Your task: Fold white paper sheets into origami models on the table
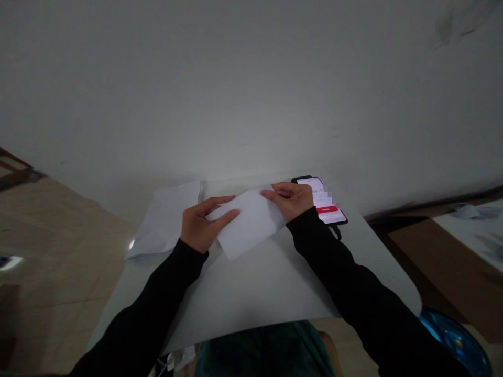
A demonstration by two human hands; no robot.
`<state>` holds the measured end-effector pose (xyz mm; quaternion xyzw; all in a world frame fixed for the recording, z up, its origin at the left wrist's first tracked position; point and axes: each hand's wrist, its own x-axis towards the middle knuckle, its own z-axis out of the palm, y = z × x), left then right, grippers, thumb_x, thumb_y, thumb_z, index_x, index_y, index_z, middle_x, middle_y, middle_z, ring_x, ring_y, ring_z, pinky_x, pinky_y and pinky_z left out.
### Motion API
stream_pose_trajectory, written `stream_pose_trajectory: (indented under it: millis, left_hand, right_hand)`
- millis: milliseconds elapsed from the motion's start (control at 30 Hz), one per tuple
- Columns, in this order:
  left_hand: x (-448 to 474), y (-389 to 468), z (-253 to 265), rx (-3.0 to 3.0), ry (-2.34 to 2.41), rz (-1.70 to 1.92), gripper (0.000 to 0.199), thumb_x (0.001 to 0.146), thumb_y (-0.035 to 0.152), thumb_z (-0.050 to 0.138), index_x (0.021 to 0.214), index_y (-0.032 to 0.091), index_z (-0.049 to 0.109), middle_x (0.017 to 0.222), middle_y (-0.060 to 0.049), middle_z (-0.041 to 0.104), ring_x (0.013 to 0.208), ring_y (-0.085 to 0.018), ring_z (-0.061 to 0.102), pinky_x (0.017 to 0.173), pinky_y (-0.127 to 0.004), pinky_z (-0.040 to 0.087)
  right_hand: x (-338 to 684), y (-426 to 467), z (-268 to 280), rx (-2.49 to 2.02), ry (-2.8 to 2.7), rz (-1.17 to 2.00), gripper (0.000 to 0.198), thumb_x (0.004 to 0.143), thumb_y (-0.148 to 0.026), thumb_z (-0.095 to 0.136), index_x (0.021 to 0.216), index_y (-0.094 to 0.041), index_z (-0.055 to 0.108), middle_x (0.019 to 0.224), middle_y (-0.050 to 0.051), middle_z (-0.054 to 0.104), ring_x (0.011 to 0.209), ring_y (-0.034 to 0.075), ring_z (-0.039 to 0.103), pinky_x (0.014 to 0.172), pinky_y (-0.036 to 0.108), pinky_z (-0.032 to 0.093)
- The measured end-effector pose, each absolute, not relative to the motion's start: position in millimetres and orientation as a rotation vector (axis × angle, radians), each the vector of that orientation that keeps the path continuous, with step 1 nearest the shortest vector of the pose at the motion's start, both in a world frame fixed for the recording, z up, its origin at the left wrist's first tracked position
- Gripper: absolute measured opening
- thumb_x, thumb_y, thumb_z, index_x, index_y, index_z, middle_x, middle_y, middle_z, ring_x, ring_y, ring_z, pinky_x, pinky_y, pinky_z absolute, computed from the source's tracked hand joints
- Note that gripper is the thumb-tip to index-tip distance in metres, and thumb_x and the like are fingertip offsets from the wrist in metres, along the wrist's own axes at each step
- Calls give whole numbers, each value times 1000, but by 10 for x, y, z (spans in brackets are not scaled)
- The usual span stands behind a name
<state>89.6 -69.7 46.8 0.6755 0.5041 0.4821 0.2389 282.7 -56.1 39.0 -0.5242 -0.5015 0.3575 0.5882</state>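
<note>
A white sheet of paper (251, 222), small and apparently folded, is held up over the table between both hands. My left hand (204, 222) is closed on its left end, thumb lying across the near face. At the upper right corner, my right hand (291, 200) pinches the paper between thumb and fingers. To the left of my left hand lies a stack of white paper (165, 217). Just beyond my right hand rests a phone (324, 201) with a lit screen showing a red button; the hand hides part of it.
The white table (251, 298) has rounded corners and stands against a pale wall (251, 94). On the right are a brown cardboard surface (444, 262) and a shiny blue object (458, 340) low by the table corner. Tiled floor (70, 235) shows at left.
</note>
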Motion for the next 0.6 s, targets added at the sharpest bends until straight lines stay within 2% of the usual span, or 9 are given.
stream_pose_trajectory:
  millis: [100,167,233,267,333,400,500,600]
  left_hand:
    - [859,-677,454,1871,1438,1393,28,65,35,72,89,21,72,75,-2,70,51,-9,55,41,-18,41]
    - [828,-655,439,1853,1456,1430,28,65,36,72,90,23,72,54,3,61,40,-5,43,35,-17,33]
    - [792,-623,429,1795,1441,1466,27,67,37,71,90,22,72,43,6,49,37,-5,37,35,-17,31]
    - [771,-604,427,1770,1423,1466,27,68,37,69,89,20,72,43,6,48,37,-5,39,36,-17,33]
    - [727,-565,428,1796,1371,1352,29,72,39,66,92,19,71,49,4,57,43,-7,48,42,-18,41]
    - [693,-539,430,1924,1311,1107,35,74,42,63,100,19,68,66,0,67,55,-11,59,55,-21,49]
    - [708,-558,415,2139,1229,749,41,80,47,53,110,20,61,85,-4,70,70,-15,65,67,-26,51]
    - [803,-635,369,2327,1258,578,37,84,49,45,95,18,62,68,-3,65,61,-16,61,58,-26,46]
  right_hand:
    - [2837,-556,401,-1223,-1143,779,24,60,-38,73,72,-17,71,65,5,71,59,18,66,50,28,51]
    - [2854,-550,410,-1220,-1130,757,26,60,-39,73,72,-17,71,65,4,71,59,18,66,49,28,51]
    - [2872,-541,416,-1224,-1118,740,26,60,-39,73,73,-17,72,65,4,71,59,18,66,49,27,51]
    - [2879,-535,415,-1227,-1120,733,26,61,-39,73,73,-17,72,65,4,71,59,18,66,50,27,51]
    - [2882,-519,396,-1220,-1158,753,24,61,-38,72,73,-17,72,65,4,71,59,17,66,51,27,51]
    - [2863,-501,351,-1189,-1259,822,20,62,-36,72,71,-18,72,65,3,71,58,17,65,52,26,50]
    - [2788,-490,250,-1129,-1481,890,16,64,-35,70,68,-19,71,63,2,70,57,15,64,51,24,48]
    - [2695,-510,169,-1071,-1609,854,18,67,-38,69,67,-19,71,62,0,69,56,14,63,50,23,46]
